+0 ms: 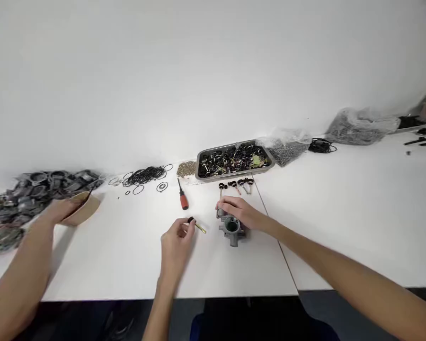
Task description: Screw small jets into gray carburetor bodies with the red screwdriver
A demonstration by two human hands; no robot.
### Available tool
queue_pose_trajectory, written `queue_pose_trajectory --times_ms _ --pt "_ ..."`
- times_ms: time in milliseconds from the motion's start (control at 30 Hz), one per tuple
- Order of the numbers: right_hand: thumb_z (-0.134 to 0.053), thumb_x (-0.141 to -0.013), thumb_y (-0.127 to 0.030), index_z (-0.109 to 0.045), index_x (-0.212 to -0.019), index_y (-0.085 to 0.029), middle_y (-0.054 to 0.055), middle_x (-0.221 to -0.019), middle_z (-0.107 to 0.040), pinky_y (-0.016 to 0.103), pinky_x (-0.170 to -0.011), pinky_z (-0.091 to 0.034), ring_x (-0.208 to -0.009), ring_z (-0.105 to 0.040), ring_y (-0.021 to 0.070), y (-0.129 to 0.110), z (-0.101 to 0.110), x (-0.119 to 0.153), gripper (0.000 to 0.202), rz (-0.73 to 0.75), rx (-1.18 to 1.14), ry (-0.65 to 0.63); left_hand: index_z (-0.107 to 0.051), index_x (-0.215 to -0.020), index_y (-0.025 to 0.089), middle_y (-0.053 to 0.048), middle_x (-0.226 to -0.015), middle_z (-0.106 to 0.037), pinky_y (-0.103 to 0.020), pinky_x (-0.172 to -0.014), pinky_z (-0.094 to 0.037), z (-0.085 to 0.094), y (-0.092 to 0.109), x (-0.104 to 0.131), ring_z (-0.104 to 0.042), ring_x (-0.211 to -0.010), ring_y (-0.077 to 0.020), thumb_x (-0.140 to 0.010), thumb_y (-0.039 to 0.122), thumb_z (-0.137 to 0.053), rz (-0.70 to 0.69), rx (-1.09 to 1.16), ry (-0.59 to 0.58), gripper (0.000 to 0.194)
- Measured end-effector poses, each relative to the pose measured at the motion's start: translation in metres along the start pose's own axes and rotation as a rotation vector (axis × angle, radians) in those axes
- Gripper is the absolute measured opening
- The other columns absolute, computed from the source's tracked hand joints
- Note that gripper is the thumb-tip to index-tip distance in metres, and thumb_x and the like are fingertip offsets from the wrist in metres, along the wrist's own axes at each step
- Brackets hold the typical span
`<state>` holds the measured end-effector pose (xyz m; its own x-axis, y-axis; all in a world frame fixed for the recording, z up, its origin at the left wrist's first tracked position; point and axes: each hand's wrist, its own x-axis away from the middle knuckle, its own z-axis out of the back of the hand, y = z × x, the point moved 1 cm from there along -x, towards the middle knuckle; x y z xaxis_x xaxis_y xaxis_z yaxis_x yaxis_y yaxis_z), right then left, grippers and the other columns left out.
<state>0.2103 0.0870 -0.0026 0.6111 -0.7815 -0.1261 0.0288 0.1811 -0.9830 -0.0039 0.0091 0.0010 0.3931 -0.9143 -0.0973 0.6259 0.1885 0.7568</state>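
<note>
Rings [144,175] lie heaped at eleven o'clock from the left hand [175,239], which pinches a black-capped brass pin [200,228] between thumb and fingers. At three o'clock from the pin, a grey metal part [233,236] rests on the table [120,260], its far end gripped in the right hand [240,211].

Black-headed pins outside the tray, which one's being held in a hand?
The gold-shafted pin pinched in the left hand; the others lie in front of the tray.
</note>
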Motion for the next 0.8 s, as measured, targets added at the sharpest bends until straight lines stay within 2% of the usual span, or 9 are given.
queue_pose_trajectory --times_ms 267,433,800 --pt "-0.043 -0.100 -0.042 -0.063 -0.097 -0.018 0.005 -0.094 -0.061 0.032 -0.081 -0.041 -0.088 -0.056 0.0180 0.000 0.002 0.002 0.031 0.031 0.018 -0.007 -0.058 -0.080 0.020 0.002 -0.062 -0.062 -0.025 -0.058 -0.038 -0.018 0.022 0.014 -0.049 -0.051 -0.0119 -0.081 0.054 -0.058 -0.027 0.087 -0.058 0.033" --pt "-0.042 -0.100 -0.041 -0.063 -0.097 -0.017 0.004 -0.093 -0.061 0.031 -0.082 -0.041 -0.087 -0.055 0.0170 0.000 0.002 0.002 0.032 0.072 0.023 0.010 -0.055 -0.079 0.021 0.002 -0.063 -0.062 -0.024 -0.056 -0.039 -0.020 0.022 0.015 -0.050 -0.050 -0.0105 -0.084 0.052 -0.058 -0.047 0.109 -0.072 0.032" --pt "-0.040 -0.100 -0.040 -0.063 -0.096 -0.017 0.004 -0.093 -0.060 0.030 -0.080 -0.040 -0.087 -0.055 0.0166 -0.001 0.002 0.002 0.033 0.061 0.028 0.010 -0.056 -0.081 0.020 0.000 -0.067 -0.066 -0.022 -0.054 -0.044 -0.021 0.026 0.020 -0.053 -0.050 -0.0101 -0.083 0.051 -0.061 -0.051 0.174 0.008 0.032"
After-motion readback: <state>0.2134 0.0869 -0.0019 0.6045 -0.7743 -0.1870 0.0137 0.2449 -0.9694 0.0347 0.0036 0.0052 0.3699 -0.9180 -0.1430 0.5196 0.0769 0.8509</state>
